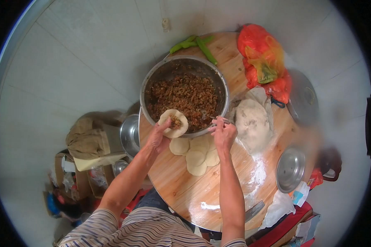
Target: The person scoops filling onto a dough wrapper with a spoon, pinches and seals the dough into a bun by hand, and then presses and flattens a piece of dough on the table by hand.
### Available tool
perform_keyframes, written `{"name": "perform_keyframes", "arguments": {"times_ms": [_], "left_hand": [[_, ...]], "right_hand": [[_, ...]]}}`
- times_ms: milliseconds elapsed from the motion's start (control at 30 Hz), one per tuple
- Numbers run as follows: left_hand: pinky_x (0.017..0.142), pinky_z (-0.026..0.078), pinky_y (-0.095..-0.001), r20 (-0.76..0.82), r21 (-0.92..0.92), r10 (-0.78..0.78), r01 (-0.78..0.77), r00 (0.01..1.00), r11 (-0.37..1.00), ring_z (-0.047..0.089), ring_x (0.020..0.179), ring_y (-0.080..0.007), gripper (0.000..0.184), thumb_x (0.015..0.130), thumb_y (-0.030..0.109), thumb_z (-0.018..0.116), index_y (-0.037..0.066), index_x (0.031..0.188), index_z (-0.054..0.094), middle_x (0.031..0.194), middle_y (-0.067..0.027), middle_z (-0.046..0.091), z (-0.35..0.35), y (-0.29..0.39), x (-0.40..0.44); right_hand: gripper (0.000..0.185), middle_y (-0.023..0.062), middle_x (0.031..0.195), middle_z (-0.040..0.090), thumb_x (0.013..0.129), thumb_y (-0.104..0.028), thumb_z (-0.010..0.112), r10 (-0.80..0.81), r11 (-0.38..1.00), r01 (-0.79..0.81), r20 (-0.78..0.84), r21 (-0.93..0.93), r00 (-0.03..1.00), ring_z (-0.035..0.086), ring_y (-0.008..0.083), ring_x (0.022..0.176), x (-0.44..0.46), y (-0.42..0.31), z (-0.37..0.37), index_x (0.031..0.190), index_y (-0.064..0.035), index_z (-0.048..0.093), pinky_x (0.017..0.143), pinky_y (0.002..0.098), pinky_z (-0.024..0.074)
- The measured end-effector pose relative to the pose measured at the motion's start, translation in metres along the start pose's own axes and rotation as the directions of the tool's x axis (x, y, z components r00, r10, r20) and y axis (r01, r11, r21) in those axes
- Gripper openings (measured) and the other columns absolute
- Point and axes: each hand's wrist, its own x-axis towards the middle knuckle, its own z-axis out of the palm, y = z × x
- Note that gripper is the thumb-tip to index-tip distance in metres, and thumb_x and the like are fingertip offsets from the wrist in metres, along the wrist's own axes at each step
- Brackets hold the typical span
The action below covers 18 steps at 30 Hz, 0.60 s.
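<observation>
My left hand (159, 138) holds a round dough wrapper (181, 131) at its left edge, thumb on top, with a small heap of filling (175, 122) in its middle. The wrapper is open and unfolded, over the near rim of a large metal bowl (143, 88). Brown minced filling (185, 92) covers the bowl's bottom. At the bowl's lower right rim, my right hand (223, 132) is closed round the handle of what looks like a metal spoon (213, 118), its far end reaching into the filling. Several flat dough wrappers (196, 158) lie overlapping between my forearms.
A large dough mass (252, 121), partly under clear plastic, sits right of the bowl on the round wooden table (173, 181). Beyond are green peppers (206, 50) and a red plastic bag (257, 41). A metal plate (290, 169), scattered flour (257, 173) and a knife blade (254, 210) lie rightward.
</observation>
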Motion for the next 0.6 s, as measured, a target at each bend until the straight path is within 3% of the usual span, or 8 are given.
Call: {"name": "perform_keyframes", "arguments": {"times_ms": [167,233,300,400,467,600], "left_hand": [[0.11,0.054,-0.0435,-0.036,-0.011,0.0,-0.001,0.999,1.0,0.065,0.121,-0.0242,0.043,0.099,0.022,0.072,0.007,0.136,0.057,0.131,-0.009,0.066,0.001,0.002,0.002],[0.112,0.052,-0.0473,-0.032,0.013,-0.004,0.004,0.999,1.0,0.062,0.126,-0.0267,0.046,0.1,0.023,0.071,0.008,0.14,0.053,0.135,-0.0094,0.062,-0.007,0.001,0.005],[0.115,0.05,-0.0512,-0.028,0.037,-0.009,0.01,1.0,0.999,0.059,0.131,-0.0291,0.05,0.1,0.023,0.071,0.01,0.143,0.049,0.14,-0.0098,0.059,-0.011,-0.001,0.008],[0.114,0.05,-0.0512,-0.017,0.037,0.004,-0.003,1.0,0.999,0.059,0.131,-0.0293,0.05,0.1,0.023,0.071,0.009,0.143,0.049,0.14,-0.0104,0.059,-0.011,0.001,0.008],[0.109,0.055,-0.0431,-0.024,-0.015,-0.007,0.007,1.0,1.0,0.065,0.121,-0.0233,0.039,0.101,0.017,0.07,0.006,0.135,0.057,0.13,-0.0084,0.066,-0.004,0.005,0.003],[0.108,0.055,-0.0434,-0.048,-0.018,-0.014,0.013,0.999,1.0,0.065,0.12,-0.0236,0.039,0.101,0.016,0.069,0.006,0.136,0.057,0.129,-0.009,0.066,0.001,0.006,0.0]], "right_hand": [[0.042,0.0199,0.093,0.078,0.107,-0.027,0.057,-0.055,0.998,0.055,-0.02,0.003,0.998,0.074,0.0196,0.063,-0.005,0.005,0.005,0.108,0.0129,0.071,0.051,0.029,0.0551],[0.045,0.02,0.094,0.078,0.107,-0.028,0.057,0.082,0.995,-0.083,0.027,0.053,0.996,0.074,0.0198,0.064,-0.004,0.0,0.016,0.107,0.0149,0.071,0.051,0.0301,0.0563],[0.046,0.0207,0.094,0.077,0.106,-0.027,0.056,0.092,0.992,-0.094,0.03,0.078,0.995,0.074,0.0203,0.063,0.003,0.005,0.019,0.105,0.0172,0.07,0.05,0.0308,0.0571],[0.044,0.0217,0.093,0.077,0.105,-0.025,0.058,0.118,0.971,-0.111,-0.02,0.213,0.993,0.074,0.0208,0.064,0.009,0.01,0.015,0.105,0.0171,0.07,0.05,0.0306,0.0573],[0.036,0.0214,0.093,0.077,0.102,-0.021,0.061,0.201,0.926,-0.165,-0.074,0.34,0.977,0.074,0.0201,0.064,0.008,0.01,0.007,0.101,0.0132,0.072,0.052,0.0293,0.0578],[0.025,0.0183,0.093,0.077,0.097,-0.017,0.067,0.285,0.831,-0.203,-0.082,0.518,0.955,0.072,0.0167,0.065,0.007,0.009,-0.007,0.096,0.0068,0.073,0.055,0.0258,0.0565]]}}
